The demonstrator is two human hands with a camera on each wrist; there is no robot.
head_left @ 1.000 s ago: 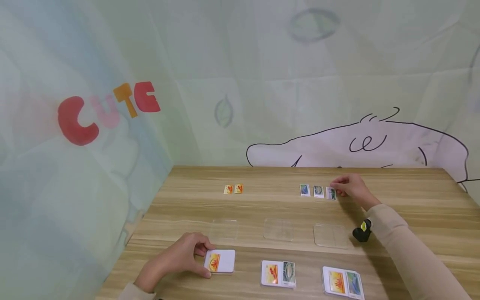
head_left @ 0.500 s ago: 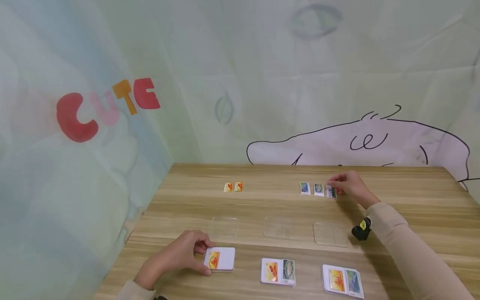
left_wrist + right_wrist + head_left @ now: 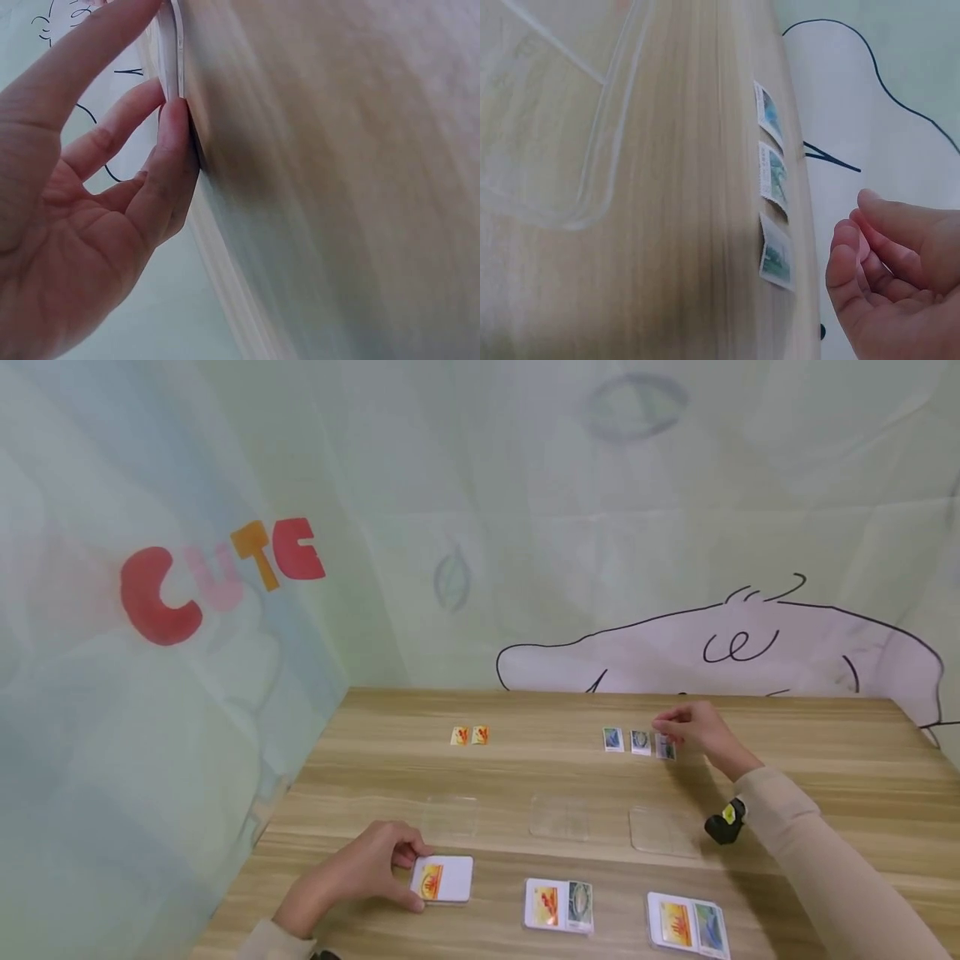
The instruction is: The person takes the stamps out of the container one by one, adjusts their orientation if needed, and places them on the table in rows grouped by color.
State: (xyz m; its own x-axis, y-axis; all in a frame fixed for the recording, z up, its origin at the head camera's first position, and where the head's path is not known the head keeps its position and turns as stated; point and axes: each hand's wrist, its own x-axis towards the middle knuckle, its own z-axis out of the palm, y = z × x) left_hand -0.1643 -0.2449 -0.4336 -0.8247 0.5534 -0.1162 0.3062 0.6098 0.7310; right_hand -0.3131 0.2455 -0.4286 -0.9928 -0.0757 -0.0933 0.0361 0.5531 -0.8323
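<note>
My left hand holds a thin clear case with a white card by its sides, thumb at the near edge and fingers at the far one. An orange stamp lies on the card's left half. In the left wrist view, the thumb and fingers meet the case's edge. My right hand hovers at the far right with loosely bent fingers and nothing between them. Below it lies a dark green stamp, its corners slightly raised, beside a round-building stamp and a blue-green stamp.
Two orange stamps lie at the back left. Three clear lids form a row across the table. Nearer me are a middle case and a right case, each bearing two stamps. A printed cloth hangs behind.
My right hand has shifted slightly left and up over the green stamp, covering its top edge in the head view. The left hand keeps its hold on the case.
</note>
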